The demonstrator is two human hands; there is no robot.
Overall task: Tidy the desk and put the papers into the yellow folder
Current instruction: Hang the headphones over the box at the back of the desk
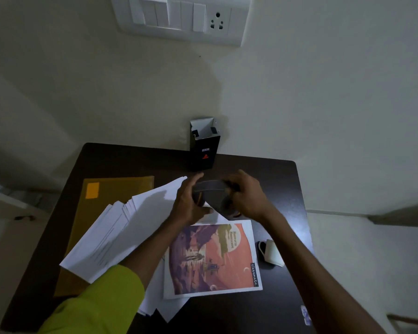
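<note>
on the dark desk (263, 179), in the head view, the papers (121, 227) lie fanned in a loose stack, partly over the yellow folder (116, 189) at the left. they look light, thin and floppy, likely to slide apart, so i'd square them and lift by the long edge. the left hand (191, 201) and right hand (246, 196) both curl around a dark grey object (217, 196) above a notebook (212, 256); what it is, i cannot tell.

Two arms, one sleeved.
Yellow-green sleeve (101, 297) covering left upper arm to the elbow; right forearm (311, 268) bare, no watch, rings or bands visible.
</note>
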